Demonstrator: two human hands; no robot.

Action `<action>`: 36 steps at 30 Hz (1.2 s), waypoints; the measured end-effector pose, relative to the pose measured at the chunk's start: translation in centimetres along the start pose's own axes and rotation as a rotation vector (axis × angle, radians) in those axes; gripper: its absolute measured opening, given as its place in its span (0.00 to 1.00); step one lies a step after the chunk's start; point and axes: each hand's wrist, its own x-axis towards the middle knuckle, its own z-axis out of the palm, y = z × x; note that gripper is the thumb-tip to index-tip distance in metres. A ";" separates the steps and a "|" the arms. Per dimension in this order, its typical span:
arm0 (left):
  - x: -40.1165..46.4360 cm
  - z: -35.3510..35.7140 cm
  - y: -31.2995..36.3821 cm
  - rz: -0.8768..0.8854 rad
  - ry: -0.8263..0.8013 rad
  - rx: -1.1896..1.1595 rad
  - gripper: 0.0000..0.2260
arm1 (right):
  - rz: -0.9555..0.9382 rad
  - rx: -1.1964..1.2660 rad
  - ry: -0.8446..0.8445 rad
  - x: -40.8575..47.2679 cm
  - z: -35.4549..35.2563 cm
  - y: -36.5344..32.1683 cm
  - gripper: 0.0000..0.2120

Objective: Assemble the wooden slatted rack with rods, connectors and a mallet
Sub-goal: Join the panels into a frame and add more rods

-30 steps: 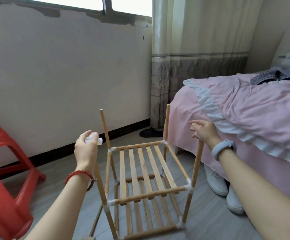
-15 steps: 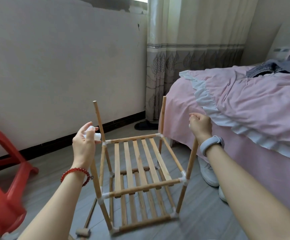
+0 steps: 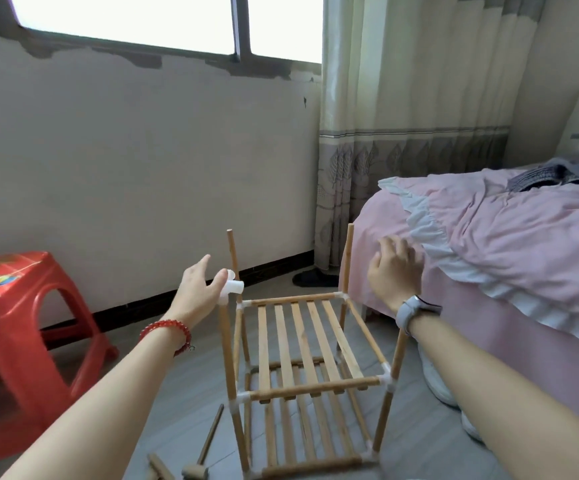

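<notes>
Fingers of L hand (image 3: 196,292) spread loose, thumb side touching a white plastic connector (image 3: 231,287) that sits on top of the near-left rod (image 3: 227,355); can't tell if thumb actually pinches it. R hand (image 3: 393,271) hovers above the near-right rod (image 3: 393,372), fingers relaxed and slightly bent, holding nothing; somewhat motion-blurred.

Rack (image 3: 308,362) stands on the floor (image 3: 163,403) between both arms: two slatted shelves, upper and lower, joined at corners w/ white connectors to four upright rods. Two far rods stick up bare above the upper shelf. Mallet (image 3: 205,452) lies on floor just left of rack's near-left foot, handle angled up-right; another wooden piece (image 3: 159,467) beside it at bottom edge.

Red bead bracelet (image 3: 168,329) on L wrist, grey watch (image 3: 414,311) on R wrist. Red plastic stool (image 3: 17,337) at left, pink bed (image 3: 509,258) at right, white shoes (image 3: 437,379) by the bed, curtain (image 3: 405,133) behind.
</notes>
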 end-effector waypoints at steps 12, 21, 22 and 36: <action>-9.6 -12.2 -14.3 -0.124 0.226 0.197 0.11 | -0.418 0.785 -0.940 -13.4 6.0 -21.1 0.13; -15.8 -11.2 -40.1 -0.725 0.040 0.260 0.16 | -0.364 0.382 -1.340 -24.7 29.6 -27.2 0.17; -15.6 -10.7 -42.4 -0.759 0.015 0.260 0.18 | -0.384 0.339 -1.339 -25.7 32.1 -27.5 0.18; -7.7 -2.4 -66.8 -0.710 -0.244 0.432 0.26 | -1.112 -0.066 -1.315 -37.0 56.9 -37.4 0.33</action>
